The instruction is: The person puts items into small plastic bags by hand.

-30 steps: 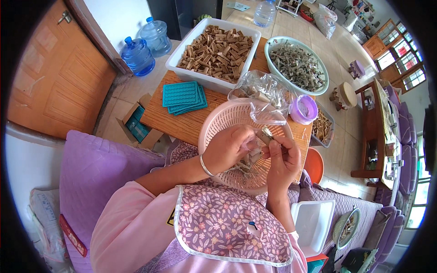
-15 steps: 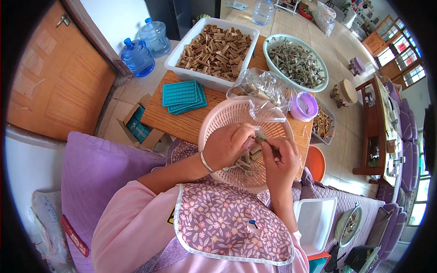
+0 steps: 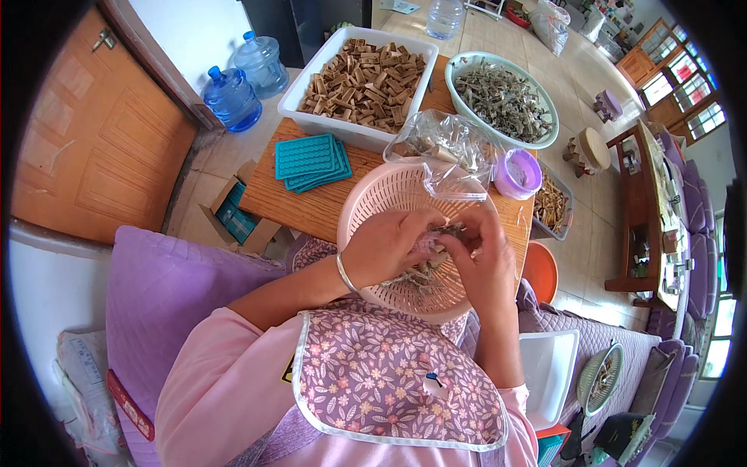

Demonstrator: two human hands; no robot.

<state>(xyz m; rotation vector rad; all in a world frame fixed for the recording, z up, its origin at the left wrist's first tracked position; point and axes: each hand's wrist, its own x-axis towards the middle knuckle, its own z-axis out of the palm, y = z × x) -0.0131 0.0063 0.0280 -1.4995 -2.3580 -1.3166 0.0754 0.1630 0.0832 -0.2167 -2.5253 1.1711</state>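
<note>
My left hand (image 3: 391, 247) and my right hand (image 3: 484, 253) meet over a pink slotted plastic basket (image 3: 356, 208). Both are closed, fingertips pinching a small grey-green dried bundle (image 3: 451, 230) between them. Something pinkish shows at my left fingertips; I cannot make out what it is. Below my hands, a few loose grey-green shreds (image 3: 420, 274) lie in the basket, partly hidden by my fingers. A clear plastic bag (image 3: 447, 144) with some brown pieces in it lies at the basket's far side, its edge hanging over the rim.
On the wooden table (image 3: 311, 208) stand a white bin (image 3: 294, 105) of short brown pieces, a pale green bowl (image 3: 537, 142) of grey-green shreds, teal textured mats (image 3: 305, 158) and a purple cup (image 3: 517, 173). An orange basin (image 3: 539, 272) and a white tray (image 3: 548, 373) are at the right.
My right hand has risen slightly and turned inward, its fingers now closer over the bundle at my left fingertips. Pale brown pieces seen below the hands are now less visible.
</note>
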